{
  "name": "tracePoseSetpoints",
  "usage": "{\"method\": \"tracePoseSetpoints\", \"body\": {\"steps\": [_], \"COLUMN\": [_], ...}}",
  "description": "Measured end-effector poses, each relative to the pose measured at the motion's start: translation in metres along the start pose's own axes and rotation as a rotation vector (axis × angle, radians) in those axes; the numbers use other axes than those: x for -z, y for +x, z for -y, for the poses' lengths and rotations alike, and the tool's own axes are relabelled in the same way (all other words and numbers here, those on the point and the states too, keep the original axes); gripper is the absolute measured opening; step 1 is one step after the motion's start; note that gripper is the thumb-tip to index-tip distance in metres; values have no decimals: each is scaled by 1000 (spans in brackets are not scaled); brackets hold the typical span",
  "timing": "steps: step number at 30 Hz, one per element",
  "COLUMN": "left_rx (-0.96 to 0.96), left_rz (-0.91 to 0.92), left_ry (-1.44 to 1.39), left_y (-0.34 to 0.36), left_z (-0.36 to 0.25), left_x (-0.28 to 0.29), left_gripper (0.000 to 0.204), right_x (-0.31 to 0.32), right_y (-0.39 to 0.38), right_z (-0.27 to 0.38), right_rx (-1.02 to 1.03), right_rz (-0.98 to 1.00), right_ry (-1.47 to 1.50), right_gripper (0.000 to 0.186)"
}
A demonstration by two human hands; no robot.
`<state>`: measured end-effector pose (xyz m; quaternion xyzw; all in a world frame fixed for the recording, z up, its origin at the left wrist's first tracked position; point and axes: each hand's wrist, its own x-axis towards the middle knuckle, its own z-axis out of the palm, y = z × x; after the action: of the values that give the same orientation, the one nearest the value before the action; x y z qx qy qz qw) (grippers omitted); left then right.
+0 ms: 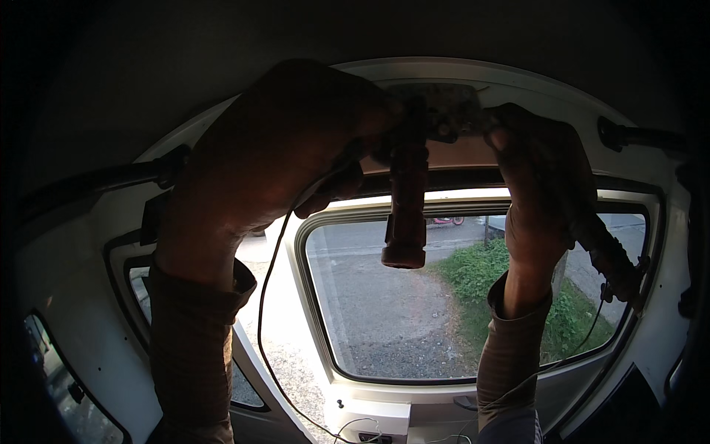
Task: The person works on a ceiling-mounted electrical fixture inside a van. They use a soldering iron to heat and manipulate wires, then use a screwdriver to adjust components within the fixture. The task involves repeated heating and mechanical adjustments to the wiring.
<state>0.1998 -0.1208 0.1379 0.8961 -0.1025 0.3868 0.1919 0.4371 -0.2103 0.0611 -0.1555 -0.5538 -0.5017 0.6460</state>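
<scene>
Both my hands are raised to the panel above a window. My left hand [296, 140] is closed, its fingertips at a small greyish fitting [455, 100] that looks partly see-through. From beside those fingertips hangs a dark reddish, ridged cylinder [407, 214] like a tool handle; whether my left hand grips it is unclear. A thin dark wire [264, 311] runs down from the left hand. My right hand [543, 177] is closed at the fitting's right side. Along its outer side slants a dark, knobbly, stick-like thing [610, 251] with a thin wire at its lower end. Deep shadow hides the fingertips.
A framed window [355, 296] of a white vehicle body faces me, with gravel and green plants [473, 274] outside. Dark bars [96, 189] reach in at both sides. Loose thin wires [362, 422] lie by a white box [384, 412] at the bottom.
</scene>
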Motion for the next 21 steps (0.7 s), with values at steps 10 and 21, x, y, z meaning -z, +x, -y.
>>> {"method": "tracePoseSetpoints", "body": {"steps": [10, 21], "left_rx": [19, -270], "left_rz": [-14, 99], "left_ry": [3, 201], "left_y": [-1, 2], "left_z": [0, 14], "left_x": [-4, 6], "left_gripper": [31, 30], "right_x": [1, 1], "right_y": [0, -1], "right_z": [-5, -5], "right_rx": [69, -13], "right_rz": [-32, -32], "right_ry": [24, 44], "right_gripper": [15, 22]}}
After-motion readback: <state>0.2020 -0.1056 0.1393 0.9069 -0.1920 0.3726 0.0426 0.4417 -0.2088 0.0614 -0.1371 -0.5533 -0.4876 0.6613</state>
